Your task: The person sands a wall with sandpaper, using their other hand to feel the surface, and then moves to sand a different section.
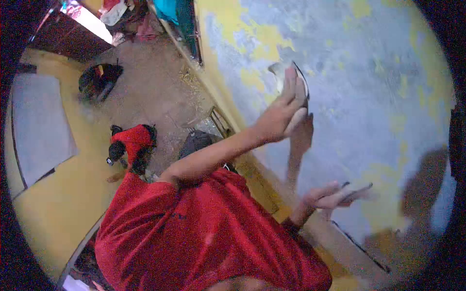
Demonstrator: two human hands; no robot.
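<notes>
Left hand (285,107): straight-fingered, held pale sheet (302,82)
Right hand (327,197): farther off, spread, seemed empty
Sheet's length: ran along left fingers

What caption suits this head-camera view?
Left hand holding a pale piece at a patchy yellow-and-grey wall.

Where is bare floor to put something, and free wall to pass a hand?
The floor looks bare between the dark shape and the debris along the patchy wall. That wall is free above the right hand, to the picture's right of the left hand. Crowded: around the person in red, near the left sleeve.
</notes>
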